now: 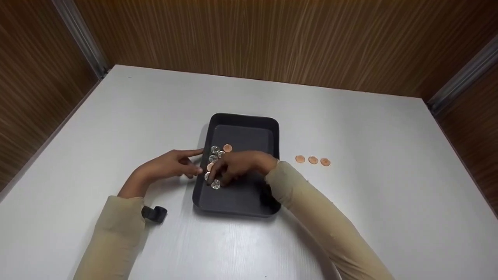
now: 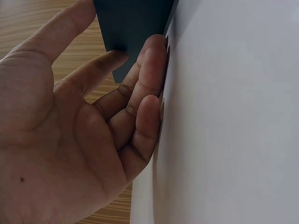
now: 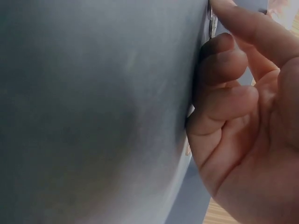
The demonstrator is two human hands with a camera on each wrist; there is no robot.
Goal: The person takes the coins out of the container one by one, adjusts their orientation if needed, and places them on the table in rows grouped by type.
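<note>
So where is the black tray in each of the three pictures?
Head view: the black tray sits mid-table, with coins inside and the right hand over them.
Left wrist view: its dark corner shows at the top, behind the left hand fingers.
Right wrist view: its grey floor fills the left side, fingers pressing on it.
Shared landmark: the white table, also at right in the left wrist view.

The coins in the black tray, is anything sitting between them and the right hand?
Nothing visible does. The right hand is already inside the black tray, fingertips down among the coins along its left side. The left hand rests outside the tray's left wall.
</note>
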